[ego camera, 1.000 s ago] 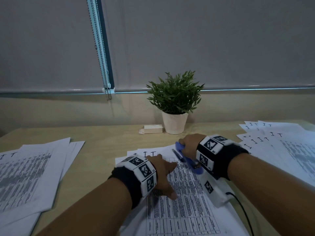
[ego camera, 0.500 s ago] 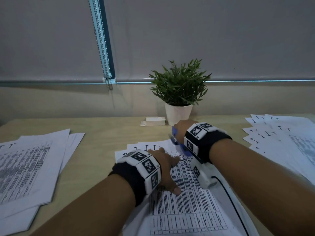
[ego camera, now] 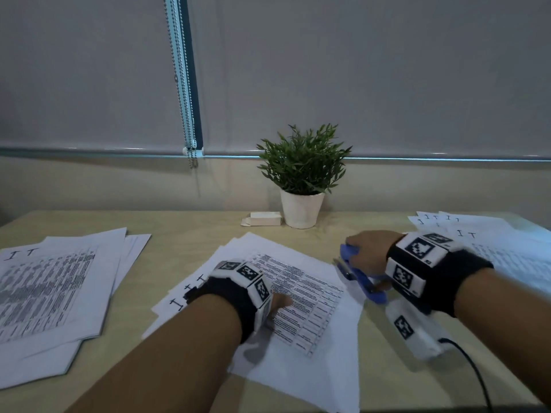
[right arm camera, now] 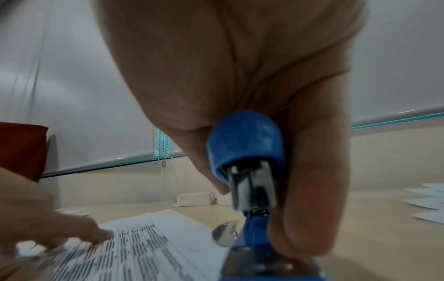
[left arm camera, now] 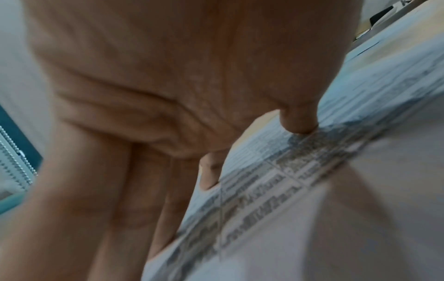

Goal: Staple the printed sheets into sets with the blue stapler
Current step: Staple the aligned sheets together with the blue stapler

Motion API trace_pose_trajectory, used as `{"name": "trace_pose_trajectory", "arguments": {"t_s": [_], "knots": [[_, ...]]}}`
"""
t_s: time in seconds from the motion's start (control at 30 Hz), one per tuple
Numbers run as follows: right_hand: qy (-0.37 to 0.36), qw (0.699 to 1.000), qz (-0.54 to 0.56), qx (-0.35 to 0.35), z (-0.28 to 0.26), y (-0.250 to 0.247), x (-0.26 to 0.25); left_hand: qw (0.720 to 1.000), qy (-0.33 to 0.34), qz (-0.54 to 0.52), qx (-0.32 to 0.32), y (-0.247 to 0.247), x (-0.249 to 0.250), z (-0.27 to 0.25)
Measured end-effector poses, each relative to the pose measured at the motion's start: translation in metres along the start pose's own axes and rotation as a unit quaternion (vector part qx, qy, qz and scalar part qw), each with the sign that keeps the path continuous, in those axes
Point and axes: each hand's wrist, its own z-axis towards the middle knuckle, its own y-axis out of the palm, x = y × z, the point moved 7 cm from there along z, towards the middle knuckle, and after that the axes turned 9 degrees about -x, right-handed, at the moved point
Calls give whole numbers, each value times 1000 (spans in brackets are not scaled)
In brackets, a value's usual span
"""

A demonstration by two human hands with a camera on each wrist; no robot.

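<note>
- Loose stack of white printed sheets with dense tables: laid at the left end of the pale wooden desk; untouched.
- Left hand: fingers extended, fingertips pressed flat on the fanned middle set of printed sheets; nothing gripped.
- Risk noted: the middle set's edges are fanned, not squared; a staple driven now is judged likely to miss lower sheets or fix them askew.
- Small white box and green plant in a white pot: stood at the desk's far edge.
- Blue plastic stapler with metal magazine: held just beside the middle set's right edge, clear of the paper, mouth seen parted in the right wrist view.
- Right hand: clamped around the stapler.
- Risk noted: sheets may be slid if the left hand's pressure is eased.
- Further printed sheets: spread at the right end.
</note>
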Motion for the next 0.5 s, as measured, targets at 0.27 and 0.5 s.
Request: {"name": "trace_pose_trajectory", "arguments": {"t_s": [0.27,0.5], "knots": [[-40,999,-9,-2,-20,25,-11,992,106,-57,-29,-1,43,4],[-56,998,-27,3,-24,27,-29,993,110,-40,-31,-1,52,8]]}}
